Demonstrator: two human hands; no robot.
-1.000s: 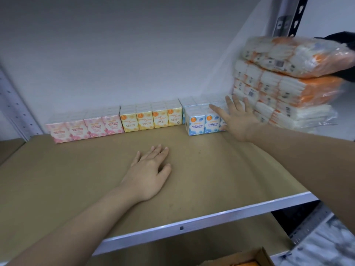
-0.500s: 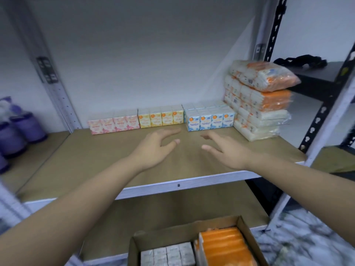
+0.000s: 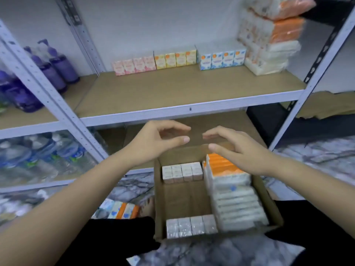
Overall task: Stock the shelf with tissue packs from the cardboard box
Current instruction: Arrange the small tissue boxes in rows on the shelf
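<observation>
The cardboard box (image 3: 159, 204) sits on the floor below me. It holds one row of small tissue packs (image 3: 182, 172) at its far end, another row (image 3: 191, 226) at the near end, and a large orange-and-white bundle (image 3: 233, 194) along its right side. My left hand (image 3: 153, 143) and my right hand (image 3: 238, 150) hover over the box's far end, fingers loosely curved, holding nothing. On the brown shelf (image 3: 182, 89) stand pink packs (image 3: 134, 65), yellow packs (image 3: 175, 58) and blue packs (image 3: 222, 59) in a row at the back.
Stacked orange-and-white tissue bundles (image 3: 269, 33) fill the shelf's right end. Purple bottles (image 3: 48, 70) stand on the left shelf, water bottles (image 3: 38, 156) below them. Metal uprights (image 3: 48, 93) frame the bays. A loose tissue bundle (image 3: 120, 209) lies on the marble floor left of the box.
Both hands have pulled back off the shelf and dropped down over the box. My view has tilted down, so the whole box now shows.
</observation>
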